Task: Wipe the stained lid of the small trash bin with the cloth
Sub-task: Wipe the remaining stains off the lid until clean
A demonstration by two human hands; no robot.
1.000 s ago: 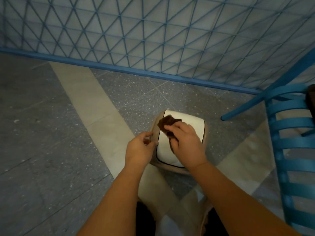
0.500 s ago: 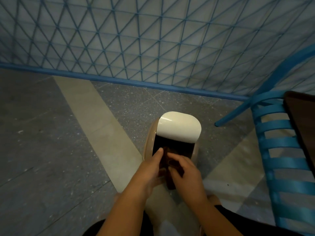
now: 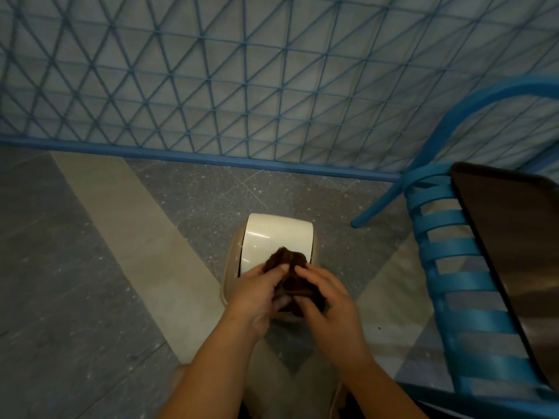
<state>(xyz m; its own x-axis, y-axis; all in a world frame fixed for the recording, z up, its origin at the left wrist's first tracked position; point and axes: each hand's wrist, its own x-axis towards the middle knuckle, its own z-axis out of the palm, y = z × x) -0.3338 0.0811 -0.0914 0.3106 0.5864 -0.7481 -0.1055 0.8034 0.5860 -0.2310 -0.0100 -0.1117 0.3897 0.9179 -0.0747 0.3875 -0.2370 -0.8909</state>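
— How much of the trash bin (image 3: pixel 231 267) shows?
— Little: both hands and the cloth (image 3: pixel 292 273) cover its near half, so the lid's (image 3: pixel 276 237) front edge is hidden.
— Any stains on the lid?
— Too dim to tell.
— And the chair (image 3: pixel 453 267)?
— Cut off by the right edge; a dark slab (image 3: pixel 514 252) hides its seat.

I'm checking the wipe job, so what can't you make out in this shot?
- Head view: near part of the lid, covered by the cloth and both hands.
- Stains on the lid: too dim and small to tell.
- Blue chair: cut off by the right edge.
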